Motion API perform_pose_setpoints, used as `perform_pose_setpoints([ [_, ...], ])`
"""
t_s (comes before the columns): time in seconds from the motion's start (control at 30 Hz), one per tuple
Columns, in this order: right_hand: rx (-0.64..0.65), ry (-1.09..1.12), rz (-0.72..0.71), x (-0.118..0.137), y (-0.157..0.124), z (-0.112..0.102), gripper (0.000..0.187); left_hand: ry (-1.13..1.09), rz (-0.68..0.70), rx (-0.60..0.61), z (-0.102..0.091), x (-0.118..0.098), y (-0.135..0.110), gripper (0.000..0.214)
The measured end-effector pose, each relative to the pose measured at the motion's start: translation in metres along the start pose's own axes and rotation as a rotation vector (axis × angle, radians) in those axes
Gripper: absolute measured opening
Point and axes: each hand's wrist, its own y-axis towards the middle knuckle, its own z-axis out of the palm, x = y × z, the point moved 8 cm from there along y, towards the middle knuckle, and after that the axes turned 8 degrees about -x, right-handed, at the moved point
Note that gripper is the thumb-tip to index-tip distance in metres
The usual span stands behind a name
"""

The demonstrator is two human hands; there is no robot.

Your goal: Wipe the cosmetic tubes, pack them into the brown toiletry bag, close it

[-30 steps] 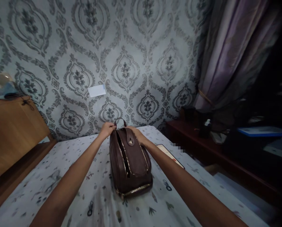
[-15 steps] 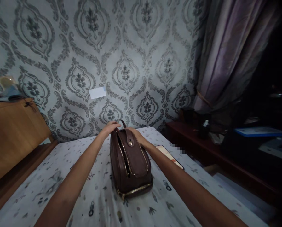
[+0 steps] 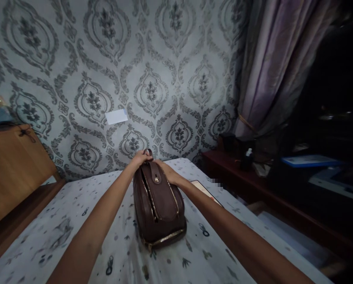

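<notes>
Brown leather is filling the middle of my view. A bag [image 3: 160,209] is sitting on the patterned bedsheet [image 3: 60,236], its near end towards me and its zips running away from the camera.

The left hand [image 3: 141,158] is curling shut over the handle [image 3: 148,151] at the bag's far end, and only a sliver of that loop is showing above the knuckles. The right hand [image 3: 167,170] is lying against the bag's far right shoulder. Its fingertips are disappearing behind the strap, so I cannot tell whether it is gripping or only resting there.

A phone [image 3: 206,190] is lying just beside the right forearm, partly hidden by it. The shelf [image 3: 253,189] on the right is sinking into darkness, and I am making out little there beyond a small bottle [image 3: 248,157].
</notes>
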Motion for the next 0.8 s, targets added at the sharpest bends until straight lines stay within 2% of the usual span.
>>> perform_pose_setpoints([
  [0.13, -0.004, 0.015, -0.004, 0.009, -0.017, -0.002, 0.042, 0.025, -0.007, -0.025, -0.002, 0.003, 0.003, 0.023],
  [0.23, 0.002, 0.025, -0.018, 0.014, -0.027, 0.0, 0.051, 0.006, 0.021, -0.052, -0.005, -0.003, -0.001, 0.021],
  [0.37, 0.017, 0.001, -0.026, 0.017, -0.032, 0.004, 0.058, -0.049, 0.068, -0.077, -0.01, -0.015, -0.014, 0.019],
  [0.53, -0.011, 0.022, 0.009, 0.021, -0.031, 0.003, 0.055, -0.111, 0.096, -0.07, -0.013, -0.027, -0.032, 0.015],
  [0.67, -0.147, 0.114, 0.119, 0.019, -0.033, -0.01, 0.046, -0.141, 0.102, -0.083, -0.012, -0.031, -0.035, 0.016],
  [0.8, -0.295, 0.08, 0.216, 0.011, -0.038, -0.023, 0.026, -0.163, 0.095, -0.09, -0.009, -0.031, -0.034, 0.018],
])
